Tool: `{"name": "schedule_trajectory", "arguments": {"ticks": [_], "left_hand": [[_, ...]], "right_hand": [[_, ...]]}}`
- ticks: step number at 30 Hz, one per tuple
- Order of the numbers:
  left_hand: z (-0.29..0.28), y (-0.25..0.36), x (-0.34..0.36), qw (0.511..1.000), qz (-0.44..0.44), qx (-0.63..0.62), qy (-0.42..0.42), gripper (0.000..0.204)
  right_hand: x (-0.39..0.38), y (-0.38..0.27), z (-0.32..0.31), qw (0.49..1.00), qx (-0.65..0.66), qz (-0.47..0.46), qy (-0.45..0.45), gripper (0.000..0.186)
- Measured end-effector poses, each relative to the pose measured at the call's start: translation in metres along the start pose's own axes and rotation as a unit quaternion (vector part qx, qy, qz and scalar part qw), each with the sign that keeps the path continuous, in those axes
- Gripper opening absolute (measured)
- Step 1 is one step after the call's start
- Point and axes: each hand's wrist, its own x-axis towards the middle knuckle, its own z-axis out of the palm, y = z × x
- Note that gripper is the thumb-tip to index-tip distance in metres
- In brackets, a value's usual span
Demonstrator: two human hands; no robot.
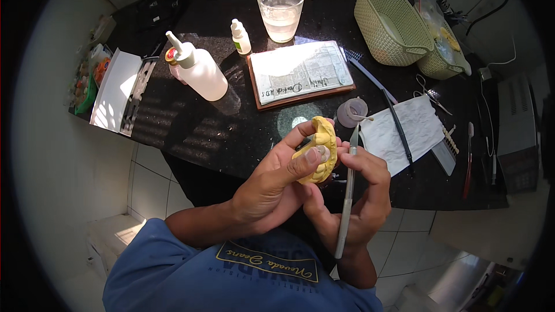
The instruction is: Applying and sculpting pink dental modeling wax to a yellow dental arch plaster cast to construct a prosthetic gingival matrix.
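My left hand is closed round a yellow plaster dental model, its thumb pressed on the inner side over a small pale patch. Along the model's curve run moulded teeth. A slim metal craft knife rests in my right hand, between thumb side and fingers, its blade pointing up and away from me. Fingertips of the right hand reach the model's right side, where the contact is partly hidden. Both hands are held in front of my chest, above the near edge of the black worktop.
Past my hands lies a glazed mixing slab on a brown base. Around it stand a white squeeze bottle, a dropper bottle, a glass of water and a small translucent cup. Rightward are a white cloth and a green basket.
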Motion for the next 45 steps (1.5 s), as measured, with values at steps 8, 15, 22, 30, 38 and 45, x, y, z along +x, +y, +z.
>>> {"name": "schedule_trajectory", "arguments": {"ticks": [8,15,22,30,38,45], "left_hand": [[0.011,-0.007,0.012,0.999,0.027,-0.007,0.030,0.052],[0.007,-0.005,0.019,0.988,0.077,0.111,0.077,0.037],[0.008,0.000,0.015,0.986,0.024,0.162,0.041,0.037],[0.020,0.032,0.015,0.954,-0.143,0.259,-0.044,0.053],[-0.002,0.009,0.015,0.971,-0.092,0.215,-0.048,0.056],[-0.016,0.011,0.004,0.906,0.119,0.406,-0.024,0.050]], "right_hand": [[0.006,0.004,0.001,0.999,0.018,0.033,0.033,0.050],[0.011,0.008,-0.002,0.988,0.115,0.081,0.069,0.038],[0.019,0.010,-0.018,0.991,0.088,0.086,0.058,0.030],[0.020,0.026,-0.029,0.999,-0.002,-0.033,0.025,0.028],[0.030,0.031,-0.044,0.997,-0.037,-0.061,0.004,0.024],[0.060,0.048,-0.123,0.976,-0.112,0.165,-0.083,0.012]]}}
